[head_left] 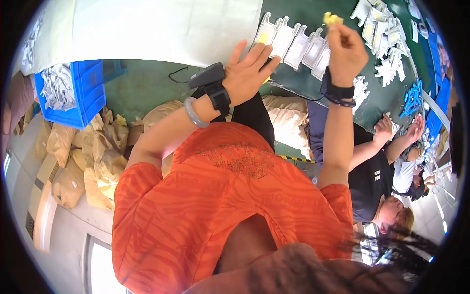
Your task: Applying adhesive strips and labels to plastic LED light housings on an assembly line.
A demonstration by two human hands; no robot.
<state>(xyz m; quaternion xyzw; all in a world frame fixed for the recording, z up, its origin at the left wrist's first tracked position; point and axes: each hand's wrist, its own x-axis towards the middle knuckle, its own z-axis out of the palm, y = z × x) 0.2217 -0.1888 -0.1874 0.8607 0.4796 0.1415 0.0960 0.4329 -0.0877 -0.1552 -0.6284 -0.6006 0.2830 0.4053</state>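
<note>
Beside the left end of a row of white plastic parts [298,48], my left hand [249,71] lies with its fingers apart. Its fingertips reach the lower end of the leftmost part, which carries a yellow patch [263,37]. Another bit of yellow [267,80] peeks out by the fingers; what it belongs to is hidden. Over the right end of the row, my right hand [348,54] is raised and closed, pinching a small yellow piece [333,19] between thumb and fingertips. The exact kind of that piece cannot be made out.
A heap of white parts [384,32] lies on the green table [293,81] to the right, with blue pieces [412,99] beyond. A co-worker's hands [384,130] work there. A blue crate [90,93] and brown bags [98,157] stand at left.
</note>
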